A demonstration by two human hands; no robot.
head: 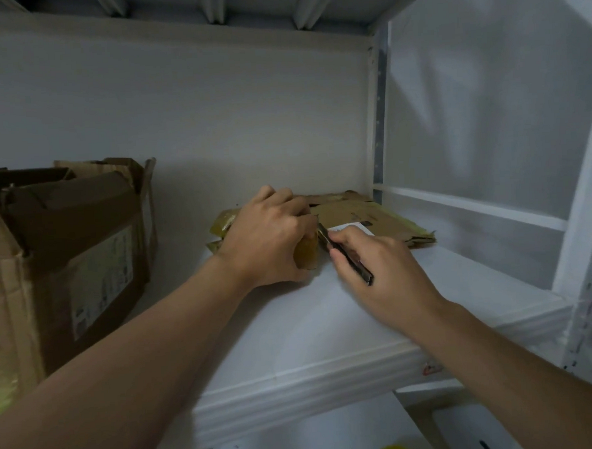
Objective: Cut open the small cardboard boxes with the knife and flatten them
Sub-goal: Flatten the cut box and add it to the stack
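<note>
Two hands: left hand (267, 236) grips small box (307, 255), right hand (384, 267) pinches knife (364, 275); large carton (94, 269) seemingly holds folded cardboard (62, 176).

Both arms out, bare, reaching toward the far side. L forearm comes in from near left and runs diagonally to centre. Wrist approx straight, left hand (267, 236) knuckles up, fingers curled down over the small box (306, 256). R forearm enters from near right, angled in toward the other. The right hand (384, 266) is back-up, fingers wrapped round the knife (365, 276), blade end pointing far-left, right at the thumb edge of the other hand. Hands just beside each other, nearly touching.
</note>
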